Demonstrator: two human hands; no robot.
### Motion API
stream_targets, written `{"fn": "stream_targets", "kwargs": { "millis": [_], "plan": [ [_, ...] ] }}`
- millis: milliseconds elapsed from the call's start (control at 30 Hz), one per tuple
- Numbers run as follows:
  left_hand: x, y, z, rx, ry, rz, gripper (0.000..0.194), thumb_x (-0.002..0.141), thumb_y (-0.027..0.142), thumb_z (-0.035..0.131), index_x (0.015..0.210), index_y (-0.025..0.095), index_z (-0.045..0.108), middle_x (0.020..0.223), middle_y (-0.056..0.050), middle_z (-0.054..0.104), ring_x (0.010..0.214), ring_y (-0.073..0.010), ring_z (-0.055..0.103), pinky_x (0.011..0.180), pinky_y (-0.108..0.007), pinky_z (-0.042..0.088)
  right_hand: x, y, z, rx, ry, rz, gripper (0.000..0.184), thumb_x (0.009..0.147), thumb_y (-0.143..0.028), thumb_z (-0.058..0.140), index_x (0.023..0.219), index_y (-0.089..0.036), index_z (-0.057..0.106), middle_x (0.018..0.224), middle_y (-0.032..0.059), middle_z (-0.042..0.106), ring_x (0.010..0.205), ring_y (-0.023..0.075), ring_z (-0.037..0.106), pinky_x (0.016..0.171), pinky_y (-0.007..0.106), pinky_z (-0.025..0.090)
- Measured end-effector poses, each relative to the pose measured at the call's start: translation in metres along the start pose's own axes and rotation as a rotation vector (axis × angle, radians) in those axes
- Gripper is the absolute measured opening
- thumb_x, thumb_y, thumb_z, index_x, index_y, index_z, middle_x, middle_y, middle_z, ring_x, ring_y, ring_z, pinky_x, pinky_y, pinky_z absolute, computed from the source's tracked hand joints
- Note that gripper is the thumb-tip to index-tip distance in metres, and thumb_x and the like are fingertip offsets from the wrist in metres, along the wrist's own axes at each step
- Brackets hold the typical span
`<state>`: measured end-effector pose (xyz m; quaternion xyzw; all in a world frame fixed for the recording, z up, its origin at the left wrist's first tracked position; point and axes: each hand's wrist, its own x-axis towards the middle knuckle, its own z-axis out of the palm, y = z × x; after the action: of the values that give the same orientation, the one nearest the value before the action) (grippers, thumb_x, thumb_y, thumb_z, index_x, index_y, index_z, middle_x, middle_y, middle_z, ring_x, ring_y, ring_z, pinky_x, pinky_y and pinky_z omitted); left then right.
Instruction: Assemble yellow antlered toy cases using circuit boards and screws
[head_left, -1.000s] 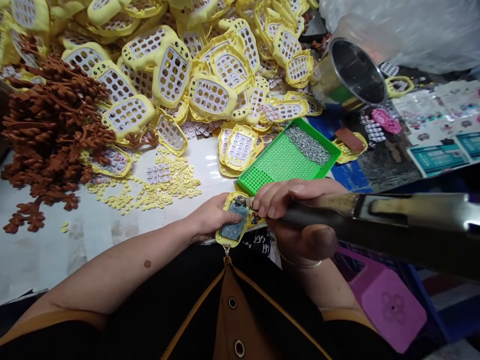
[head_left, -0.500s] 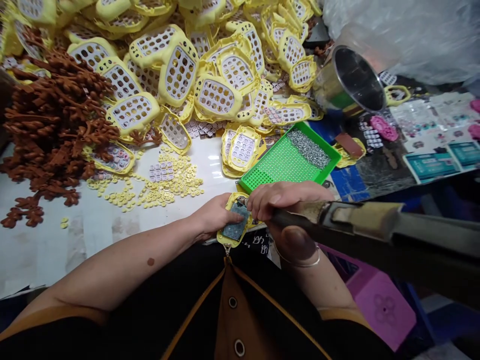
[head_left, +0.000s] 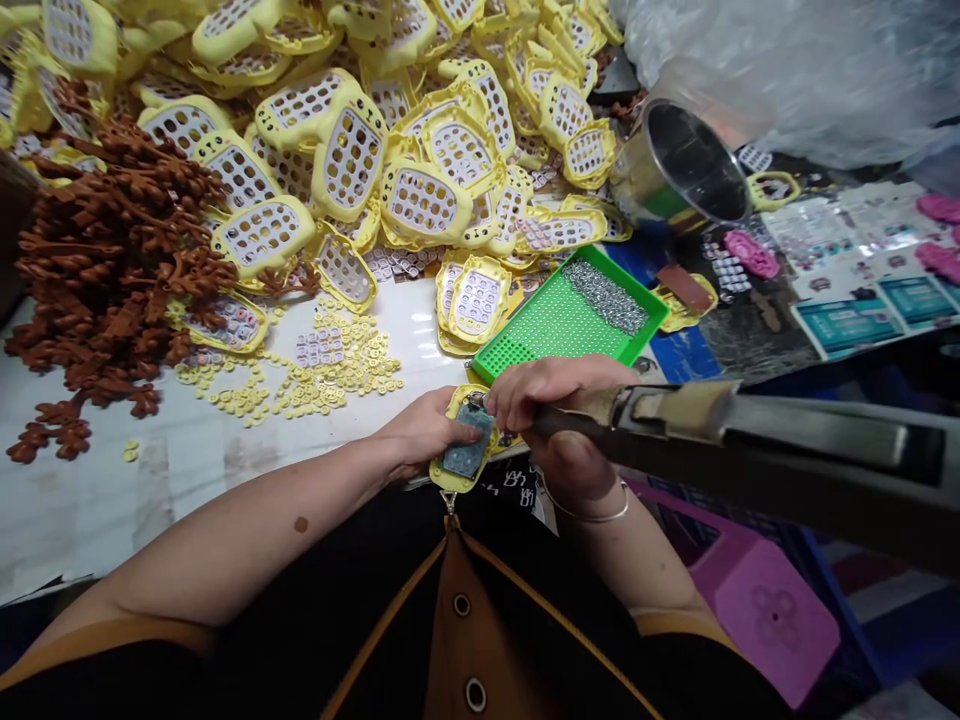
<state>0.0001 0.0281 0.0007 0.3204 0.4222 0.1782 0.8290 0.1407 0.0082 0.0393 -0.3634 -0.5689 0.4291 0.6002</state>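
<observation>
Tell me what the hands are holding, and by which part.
The left hand holds a yellow case by its left edge, thumb on the grey board inside. The right hand grips a dark tool by the end nearest the case.

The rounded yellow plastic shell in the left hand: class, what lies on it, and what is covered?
A flat, blue-grey rectangular piece lies on the shell, partly covered by the thumb of the left hand. Whatever is beneath the piece cannot be seen.
</observation>
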Motion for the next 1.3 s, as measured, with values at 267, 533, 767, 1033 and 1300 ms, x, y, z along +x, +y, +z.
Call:
{"fn": "stream_targets", "kwargs": {
  "millis": [267,533,767,1033,1300],
  "plan": [
    [-0.001,0.004,-0.003,-0.141,0.02,-0.099,0.036,0.057,0.009,0.075,0.09,0.015,0.062,0.081,-0.007,0.071,0.067,-0.0193,0.067,0.067,-0.034,0.054,0.011,-0.021,-0.022,0.031,0.223,-0.37,0.025,0.08,-0.041,0.066,0.096,-0.022,0.069,0.056,-0.004,0.054,0.046,0.0135,0.054,0.046,0.031,0.05],
    [-0.004,0.01,-0.001,-0.193,0.114,-0.108,0.039,0.061,0.005,0.073,0.095,0.014,0.058,0.085,-0.009,0.074,0.07,-0.0221,0.071,0.069,-0.037,0.058,0.011,0.011,-0.068,-0.108,0.372,-0.462,0.019,0.083,-0.035,0.063,0.098,-0.024,0.066,0.055,-0.0062,0.051,0.044,0.0108,0.05,0.045,0.025,0.048],
    [-0.003,0.01,0.0,-0.169,0.134,-0.118,0.04,0.061,0.005,0.075,0.096,0.014,0.058,0.087,-0.009,0.074,0.071,-0.0207,0.071,0.068,-0.035,0.059,0.013,0.025,-0.072,-0.098,0.395,-0.425,0.019,0.083,-0.035,0.062,0.098,-0.026,0.067,0.054,-0.0066,0.051,0.044,0.0114,0.05,0.045,0.026,0.047],
    [-0.003,0.009,-0.002,-0.171,0.117,-0.117,0.044,0.059,0.008,0.079,0.097,0.014,0.058,0.089,-0.009,0.074,0.072,-0.0204,0.071,0.069,-0.035,0.059,0.012,0.029,-0.072,-0.208,0.412,-0.298,0.016,0.083,-0.045,0.061,0.095,-0.035,0.062,0.055,-0.0071,0.046,0.043,0.0122,0.047,0.045,0.027,0.043],
    [-0.006,0.01,-0.005,-0.224,0.17,0.013,0.046,0.059,0.011,0.081,0.1,0.014,0.059,0.092,-0.009,0.074,0.08,-0.0233,0.072,0.078,-0.039,0.058,0.012,0.03,-0.073,-0.156,0.406,-0.277,0.015,0.082,-0.042,0.064,0.095,-0.035,0.066,0.055,-0.0054,0.048,0.044,0.013,0.046,0.044,0.029,0.042]
  ]
}}
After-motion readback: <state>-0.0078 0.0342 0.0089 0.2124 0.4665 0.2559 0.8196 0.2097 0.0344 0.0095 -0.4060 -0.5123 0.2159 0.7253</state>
